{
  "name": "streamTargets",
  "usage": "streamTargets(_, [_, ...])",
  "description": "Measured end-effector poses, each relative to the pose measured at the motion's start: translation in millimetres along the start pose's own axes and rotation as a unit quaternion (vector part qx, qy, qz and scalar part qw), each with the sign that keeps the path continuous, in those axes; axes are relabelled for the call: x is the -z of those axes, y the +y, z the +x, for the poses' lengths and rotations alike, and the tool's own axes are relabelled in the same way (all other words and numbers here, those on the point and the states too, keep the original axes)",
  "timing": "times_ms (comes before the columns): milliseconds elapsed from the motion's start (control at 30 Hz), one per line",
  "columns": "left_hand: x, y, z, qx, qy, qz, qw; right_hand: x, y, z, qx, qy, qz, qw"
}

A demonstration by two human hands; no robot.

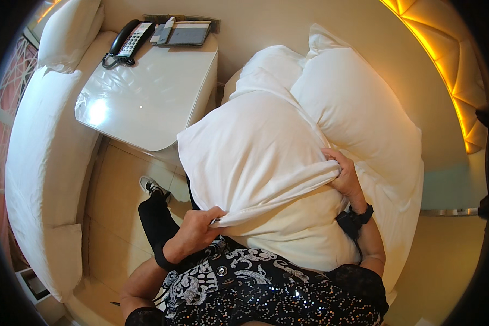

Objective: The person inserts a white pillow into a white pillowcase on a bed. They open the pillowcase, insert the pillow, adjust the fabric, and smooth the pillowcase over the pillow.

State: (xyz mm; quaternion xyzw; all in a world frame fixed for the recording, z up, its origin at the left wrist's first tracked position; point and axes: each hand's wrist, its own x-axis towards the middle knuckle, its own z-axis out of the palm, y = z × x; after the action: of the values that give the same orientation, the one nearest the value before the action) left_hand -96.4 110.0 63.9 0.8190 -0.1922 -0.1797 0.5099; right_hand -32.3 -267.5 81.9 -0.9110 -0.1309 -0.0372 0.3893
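Observation:
A white pillowcase is drawn partway over a cream pillow that leans against my body. My left hand grips the lower left hem of the pillowcase. My right hand, with a black watch on the wrist, pinches the hem on the right side. Behind it lie two more white pillows, a large pillow on the right and a smaller pillow at the head of the bed.
A white glossy bedside table stands at the left with a black telephone and a grey pad on it. A curved white sofa with a cushion lines the left. A lit padded headboard glows at right.

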Motion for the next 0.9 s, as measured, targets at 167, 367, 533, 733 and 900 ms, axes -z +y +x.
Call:
streamTargets(167, [9,27,24,-0.143,0.125,-0.065,0.98,-11,-30,32,0.172,0.03,-0.165,0.971])
streamTargets(367, [4,42,21,0.006,0.001,-0.178,0.984,-29,-29,58,0.083,0.03,0.093,0.992])
streamTargets(533, [-5,17,21,0.006,-0.018,-0.04,0.999,-12,-25,5,-0.19,-0.07,0.152,0.967])
streamTargets(733, [-8,8,23,-0.084,0.113,0.176,0.974,-2,-46,-20,-0.02,-0.127,0.049,0.991])
streamTargets(900, [3,17,17,0.024,0.072,-0.077,0.994,-14,-60,0,0.099,-0.088,-0.076,0.988])
